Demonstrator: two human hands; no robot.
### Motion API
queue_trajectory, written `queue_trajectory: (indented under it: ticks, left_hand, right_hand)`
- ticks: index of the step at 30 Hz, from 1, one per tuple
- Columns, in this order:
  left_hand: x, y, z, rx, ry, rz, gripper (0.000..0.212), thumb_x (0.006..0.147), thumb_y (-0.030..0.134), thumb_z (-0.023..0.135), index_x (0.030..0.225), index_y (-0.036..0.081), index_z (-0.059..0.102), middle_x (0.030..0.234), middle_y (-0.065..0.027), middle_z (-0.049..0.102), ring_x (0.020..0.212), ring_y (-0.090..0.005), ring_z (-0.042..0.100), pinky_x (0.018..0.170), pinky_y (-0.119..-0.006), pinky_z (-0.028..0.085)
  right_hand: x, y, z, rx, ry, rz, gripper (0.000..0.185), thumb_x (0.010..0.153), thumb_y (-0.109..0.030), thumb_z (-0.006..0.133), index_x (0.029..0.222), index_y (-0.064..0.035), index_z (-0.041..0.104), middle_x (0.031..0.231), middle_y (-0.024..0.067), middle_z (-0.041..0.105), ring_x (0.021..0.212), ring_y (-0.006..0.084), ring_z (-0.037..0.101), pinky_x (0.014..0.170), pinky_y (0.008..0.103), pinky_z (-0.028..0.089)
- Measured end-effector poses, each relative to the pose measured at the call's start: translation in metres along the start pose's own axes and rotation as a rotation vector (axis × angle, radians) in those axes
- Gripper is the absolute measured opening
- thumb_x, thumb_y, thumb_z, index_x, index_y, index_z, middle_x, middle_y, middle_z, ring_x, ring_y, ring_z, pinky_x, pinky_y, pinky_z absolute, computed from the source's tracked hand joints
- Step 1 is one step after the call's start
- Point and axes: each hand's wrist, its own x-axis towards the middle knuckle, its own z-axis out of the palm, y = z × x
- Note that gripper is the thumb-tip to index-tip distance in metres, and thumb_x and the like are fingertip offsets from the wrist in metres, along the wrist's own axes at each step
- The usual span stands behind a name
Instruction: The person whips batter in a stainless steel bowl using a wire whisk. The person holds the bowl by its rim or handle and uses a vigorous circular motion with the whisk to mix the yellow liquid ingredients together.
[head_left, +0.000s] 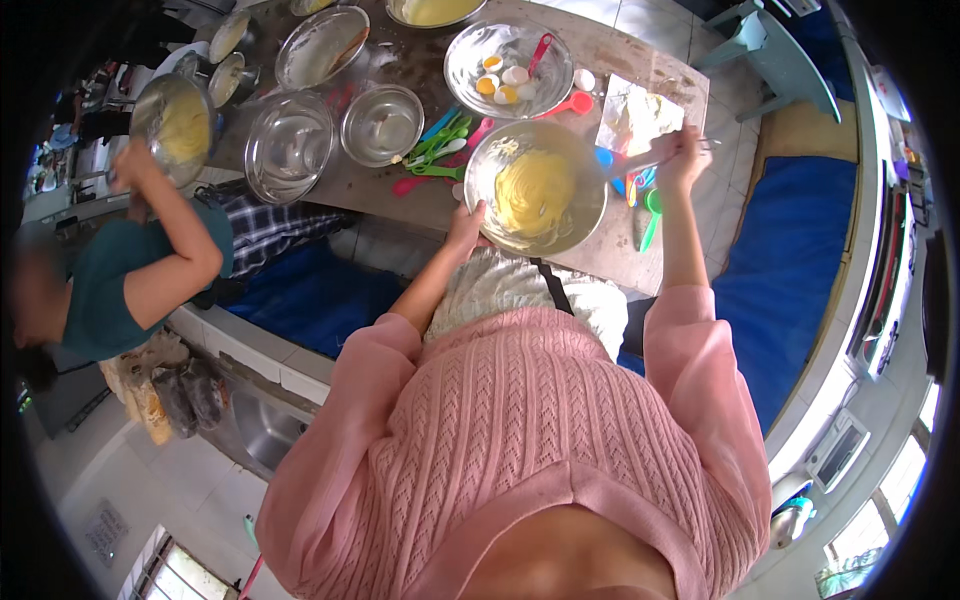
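Observation:
My left hand (467, 227) grips the near left rim of a metal mixing bowl (589, 206), which is tilted towards me above the table's edge. Pale yellow creamed batter (534, 187) lies in the bowl, with smears up its wall. To the right of the bowl, my right hand (686, 159) is raised and closed around a utensil (649, 159). Its metal end juts out past my fingers; the rest is blurred, so its kind is unclear. Beneath that hand are colourful measuring spoons (641, 184) and an opened wrapper (637, 112) with pale residue.
A steel bowl (465, 79) holds eggshells, some with yolk, and a red spoon. An egg (583, 79) sits beside it. Green measuring spoons (446, 146), a glass bowl (290, 150) and a smaller metal bowl (382, 124) stand left. Another person (150, 255) works at a batter bowl (174, 131).

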Motion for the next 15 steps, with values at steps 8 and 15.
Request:
queue_trajectory:
  ticks: [8, 15]
  left_hand:
    - [-0.013, 0.027, 0.003, 0.082, -0.024, 0.018, 0.037, 0.088, 0.026, 0.042, 0.120, 0.008, 0.035, 0.099, -0.0080, 0.056, 0.074, -0.0191, 0.061, 0.053, -0.034, 0.054]
    - [-0.032, 0.089, 0.010, 0.088, 0.040, 0.294, 0.034, 0.087, 0.021, 0.044, 0.115, 0.001, 0.041, 0.097, -0.0107, 0.055, 0.079, -0.0162, 0.057, 0.062, -0.029, 0.048]
  right_hand:
    - [-0.003, -0.017, 0.001, 0.080, -0.080, 0.261, 0.033, 0.078, -0.018, 0.052, 0.053, -0.0109, 0.031, 0.041, -0.0003, 0.025, 0.034, 0.0122, 0.023, 0.036, 0.0263, 0.022]
    - [-0.031, -0.054, 0.022, 0.393, -0.186, 0.072, 0.035, 0.082, -0.020, 0.045, 0.052, -0.0103, 0.030, 0.040, 0.0011, 0.025, 0.035, 0.0114, 0.021, 0.040, 0.0290, 0.025]
